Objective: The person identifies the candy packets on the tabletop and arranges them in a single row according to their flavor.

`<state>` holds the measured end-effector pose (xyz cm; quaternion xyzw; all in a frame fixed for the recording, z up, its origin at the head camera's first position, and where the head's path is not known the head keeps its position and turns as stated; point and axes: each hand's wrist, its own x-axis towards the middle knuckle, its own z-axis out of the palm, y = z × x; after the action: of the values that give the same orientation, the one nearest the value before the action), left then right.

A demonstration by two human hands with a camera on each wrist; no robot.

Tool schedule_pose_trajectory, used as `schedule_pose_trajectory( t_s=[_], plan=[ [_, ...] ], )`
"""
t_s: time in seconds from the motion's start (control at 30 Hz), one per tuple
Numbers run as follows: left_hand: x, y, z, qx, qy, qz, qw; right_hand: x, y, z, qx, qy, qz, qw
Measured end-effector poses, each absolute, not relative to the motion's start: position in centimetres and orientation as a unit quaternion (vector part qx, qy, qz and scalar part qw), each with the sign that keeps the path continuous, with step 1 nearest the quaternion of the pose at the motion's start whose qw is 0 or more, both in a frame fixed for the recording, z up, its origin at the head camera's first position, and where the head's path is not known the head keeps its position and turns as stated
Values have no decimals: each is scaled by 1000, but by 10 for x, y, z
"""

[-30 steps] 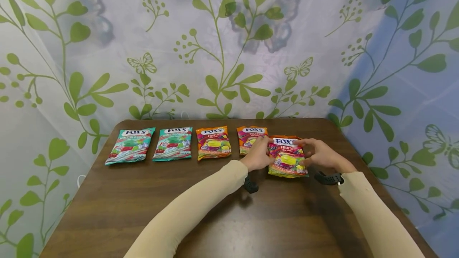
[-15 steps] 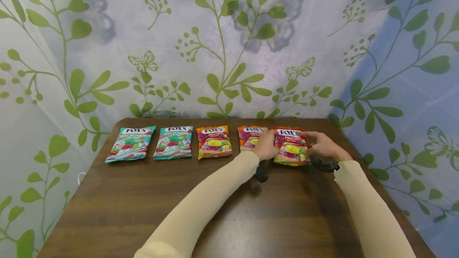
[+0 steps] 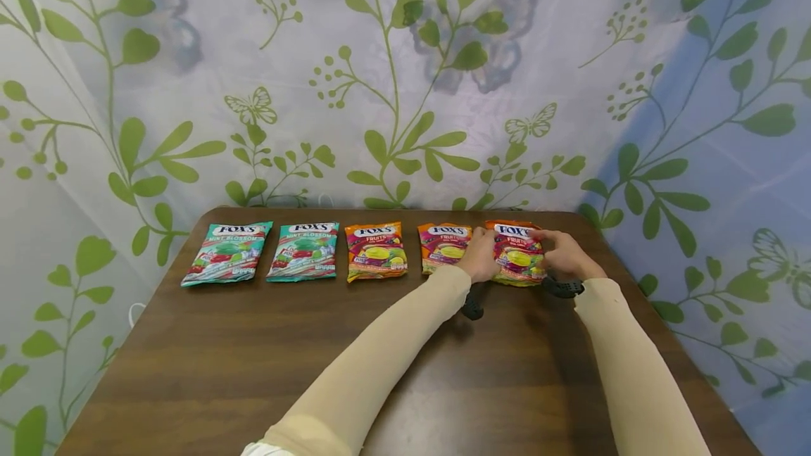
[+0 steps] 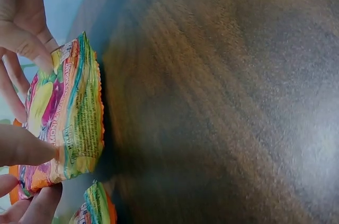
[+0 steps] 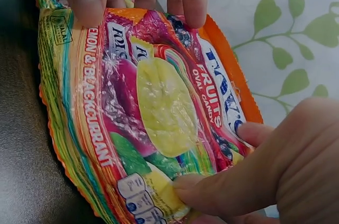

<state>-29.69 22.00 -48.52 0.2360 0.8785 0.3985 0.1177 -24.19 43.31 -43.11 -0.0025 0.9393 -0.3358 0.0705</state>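
Note:
A Fox's Fruits candy bag [image 3: 516, 253], orange and purple with a yellow candy printed on it, is at the right end of a row. My left hand [image 3: 481, 257] grips its left side, thumb on the front and fingers around the edge. On the opposite side my right hand [image 3: 562, 255] pinches it, the thumb pressing the front in the right wrist view. That view shows the candy bag [image 5: 164, 107] close up, reading lemon and blackcurrant. Another Fruits bag [image 3: 443, 245] lies just left of my left hand, partly covered by it.
Farther left on the brown table [image 3: 266, 350] lie a third Fruits bag [image 3: 376, 252] and two teal Mint Blossom bags [image 3: 304, 252], [image 3: 228, 253]. A leaf-patterned curtain [image 3: 405, 90] hangs right behind the table's back edge.
Both hands have moved the candy bag back and slightly right, from in front of the row into line with the other bags. Those other bags have stayed in place.

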Motion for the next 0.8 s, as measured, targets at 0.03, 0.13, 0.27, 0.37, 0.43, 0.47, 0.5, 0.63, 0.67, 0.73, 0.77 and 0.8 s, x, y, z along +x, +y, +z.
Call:
schedule_pose_trajectory(
  t_s=[0.03,0.13,0.27,0.37,0.43,0.47,0.5,0.63,0.67,0.73,0.77,0.8],
  plan=[
    [-301,224,-492,238,879,396,119,-243,434,-432,6,939,-336,72],
    [-305,231,-501,240,881,391,119,-245,438,-434,21,939,-335,76],
    [-298,226,-487,244,882,384,121,-249,439,-434,28,940,-333,74],
    [-289,220,-472,244,885,379,120,-250,437,-433,37,939,-335,68],
    [-284,217,-465,244,885,378,119,-250,435,-433,42,939,-335,62],
    [-281,216,-463,243,886,378,118,-251,435,-434,44,939,-336,60],
    [-280,215,-462,241,887,378,116,-251,434,-435,47,938,-339,58],
    [-277,213,-463,243,885,378,121,-253,434,-443,57,933,-349,59],
    [-278,214,-465,243,886,376,123,-253,434,-445,60,932,-351,61],
    [-280,215,-469,247,885,373,127,-253,434,-449,63,932,-351,61],
    [-283,216,-471,249,886,369,128,-253,434,-450,64,933,-350,61],
    [-285,217,-473,250,886,367,129,-253,433,-450,62,934,-347,58]
  ],
)
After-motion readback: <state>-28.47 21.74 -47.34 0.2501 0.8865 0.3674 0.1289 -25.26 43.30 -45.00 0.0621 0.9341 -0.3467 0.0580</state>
